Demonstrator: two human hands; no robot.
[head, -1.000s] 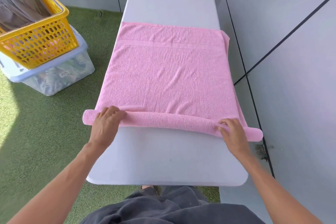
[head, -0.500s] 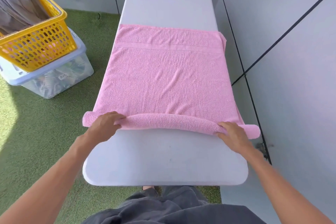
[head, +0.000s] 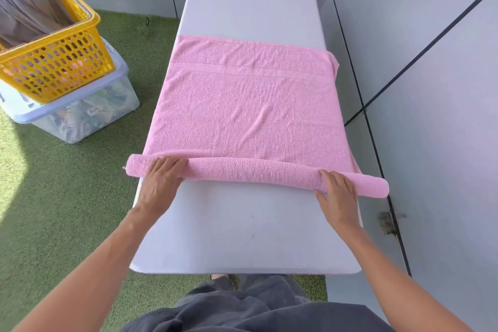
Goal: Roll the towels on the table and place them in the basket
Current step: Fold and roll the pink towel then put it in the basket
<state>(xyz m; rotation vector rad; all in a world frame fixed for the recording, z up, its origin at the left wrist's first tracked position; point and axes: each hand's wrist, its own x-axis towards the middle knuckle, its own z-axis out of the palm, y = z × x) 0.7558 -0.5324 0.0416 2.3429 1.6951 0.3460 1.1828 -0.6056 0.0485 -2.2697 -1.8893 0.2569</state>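
Head view shows a white table (head: 250, 237) with a soft, floppy pink towel (head: 245, 110) spread across its middle, best pushed at both roll ends, where the left hand (head: 161, 183) at 9 o'clock and right hand (head: 336, 194) at 3 o'clock press flat, fingers spread.

Shooting in bright daylight. Glaring off a sunlit patch on the green turf (head: 10, 170) at the left edge, washing it nearly white. Lying in soft, even shade across the white table (head: 242, 224), with only faint shadows. Bowing straight wall lines toward the corners through wide-angle distortion. Smearing slightly at the lower edges; staying sharp in the middle.
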